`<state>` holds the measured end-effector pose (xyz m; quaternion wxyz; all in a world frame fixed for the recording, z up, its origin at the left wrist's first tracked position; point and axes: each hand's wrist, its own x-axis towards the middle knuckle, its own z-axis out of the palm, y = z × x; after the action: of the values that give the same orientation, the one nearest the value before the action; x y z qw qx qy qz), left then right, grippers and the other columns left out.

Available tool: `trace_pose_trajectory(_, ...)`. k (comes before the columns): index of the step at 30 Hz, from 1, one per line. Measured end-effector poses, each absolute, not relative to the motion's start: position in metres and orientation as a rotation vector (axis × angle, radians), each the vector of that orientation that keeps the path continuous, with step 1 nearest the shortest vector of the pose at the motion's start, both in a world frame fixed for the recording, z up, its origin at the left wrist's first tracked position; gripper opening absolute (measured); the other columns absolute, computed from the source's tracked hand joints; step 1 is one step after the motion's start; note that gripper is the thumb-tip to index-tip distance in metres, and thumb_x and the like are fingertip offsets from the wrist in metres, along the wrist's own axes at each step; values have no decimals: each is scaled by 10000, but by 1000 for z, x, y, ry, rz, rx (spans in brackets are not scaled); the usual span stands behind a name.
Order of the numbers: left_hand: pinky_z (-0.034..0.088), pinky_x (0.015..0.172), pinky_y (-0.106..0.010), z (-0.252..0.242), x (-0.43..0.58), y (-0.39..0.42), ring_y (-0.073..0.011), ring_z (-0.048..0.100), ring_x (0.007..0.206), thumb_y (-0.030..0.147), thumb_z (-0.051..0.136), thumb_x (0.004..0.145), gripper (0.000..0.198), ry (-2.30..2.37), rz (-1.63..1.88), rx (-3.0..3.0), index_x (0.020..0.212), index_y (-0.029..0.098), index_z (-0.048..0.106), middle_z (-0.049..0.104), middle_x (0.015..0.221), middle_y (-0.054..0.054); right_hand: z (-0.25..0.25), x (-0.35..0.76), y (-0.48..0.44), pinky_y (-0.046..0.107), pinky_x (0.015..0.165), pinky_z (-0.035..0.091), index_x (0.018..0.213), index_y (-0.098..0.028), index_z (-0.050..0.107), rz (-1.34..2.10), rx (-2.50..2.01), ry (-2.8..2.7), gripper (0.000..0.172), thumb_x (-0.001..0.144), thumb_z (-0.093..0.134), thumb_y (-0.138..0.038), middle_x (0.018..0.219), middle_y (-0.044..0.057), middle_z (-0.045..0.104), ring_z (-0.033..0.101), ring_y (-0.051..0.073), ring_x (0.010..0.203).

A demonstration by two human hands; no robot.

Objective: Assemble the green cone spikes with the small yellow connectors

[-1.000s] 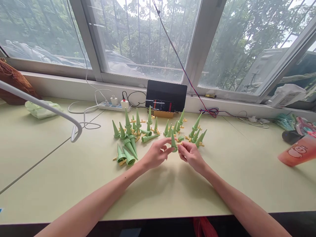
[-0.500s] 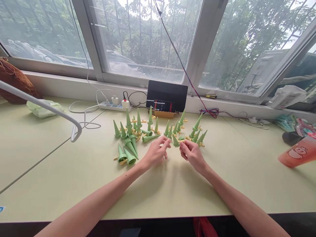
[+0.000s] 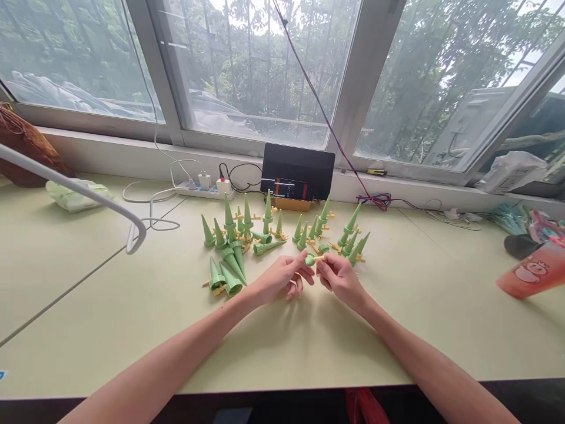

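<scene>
Between my two hands is a small green watering spike (image 3: 309, 259) with a yellow valve stem, held just above the table and tilted so that its cone looks short. My right hand (image 3: 342, 277) pinches the yellow stem between thumb and forefinger. From the other side, my left hand (image 3: 285, 277) has its thumb and forefinger at the green cone, its other fingers loosely curled below. Behind the hands stand more green spikes with yellow valves, one upright spike (image 3: 302, 237) close by. A cluster on the left includes a tipped-over spike (image 3: 231, 280).
A black tablet (image 3: 298, 168) with a phone leans at the window. A power strip (image 3: 205, 189) with cables lies back left. White tubing (image 3: 88, 188) arches at left. An orange-red cup (image 3: 532, 271) tilts at right. Spikes (image 3: 351, 241) stand right of my hands.
The held spike has tipped from upright toward me and shifted slightly left. My left hand has moved right, bringing its thumb and forefinger to the cone. My right hand keeps its pinch on the stem.
</scene>
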<state>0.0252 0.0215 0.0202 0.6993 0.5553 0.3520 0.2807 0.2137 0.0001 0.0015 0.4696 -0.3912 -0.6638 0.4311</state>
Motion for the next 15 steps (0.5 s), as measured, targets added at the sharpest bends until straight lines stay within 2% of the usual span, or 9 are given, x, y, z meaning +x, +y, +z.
trace_pose_trajectory(3, 357, 383, -207, 18, 23, 23, -73, 524, 448, 724, 577, 837, 650, 750, 641, 1268, 820, 83, 682, 685, 807, -89, 2, 213, 0, 245, 446, 248, 715, -197, 478, 1067, -947, -1619, 402, 976, 547, -496, 506, -77, 383, 315, 74, 433)
trace_pose_trajectory(8, 352, 421, -198, 19, 20, 24, -70, 451, 390, 683, 603, 848, 571, 723, 663, 1355, 798, 114, 627, 544, 495, 9, 2, 214, -1, 245, 439, 223, 718, -198, 478, 1094, -936, -1616, 390, 979, 548, -479, 512, -79, 370, 302, 73, 438)
trace_pose_trajectory(15, 347, 386, -182, 24, 23, 20, -75, 463, 423, 615, 706, 801, 481, 784, 754, 1389, 845, 152, 585, 507, 523, 49, 0, 215, 1, 245, 446, 213, 689, -202, 440, 1093, -961, -1613, 419, 972, 556, -487, 506, -80, 356, 292, 69, 445)
